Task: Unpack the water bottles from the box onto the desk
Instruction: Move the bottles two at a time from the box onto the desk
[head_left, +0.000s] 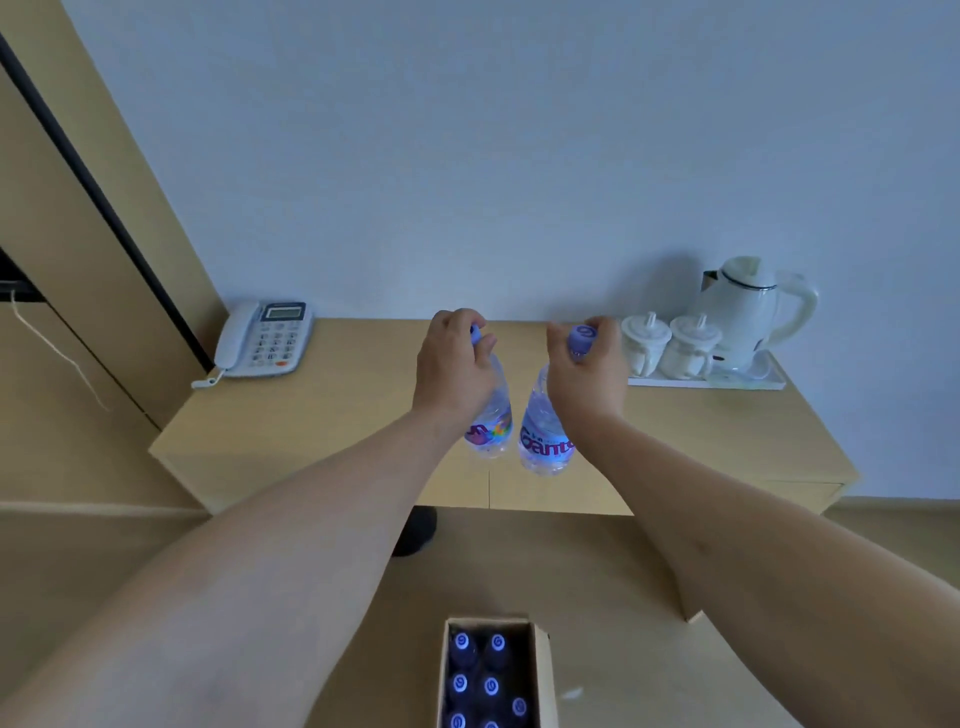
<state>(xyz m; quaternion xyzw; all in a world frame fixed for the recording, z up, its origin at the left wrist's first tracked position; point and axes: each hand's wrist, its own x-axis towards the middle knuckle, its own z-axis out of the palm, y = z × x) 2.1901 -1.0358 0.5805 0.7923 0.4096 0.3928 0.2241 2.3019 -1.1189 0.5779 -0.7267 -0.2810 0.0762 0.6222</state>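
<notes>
Head view
Left hand (451, 364): I grip the left bottle (491, 415) round its neck, fingers curled over the cap.
Right hand (587, 369): I grip the right bottle (545, 431) at its neck; the cap (582, 339) shows between thumb and fingers.
Bottle axis: both roughly upright, caps up, bases hanging below my hands, side by side.
Bottle place: over the desk (337, 415), near its front edge, about midway along.
Box (540, 670): on the floor below, open, more capped bottles (478, 670) standing inside.
Back right corner: kettle (748, 312) and cups (670, 345) on a tray (706, 383).
Back left corner: telephone (265, 338).
</notes>
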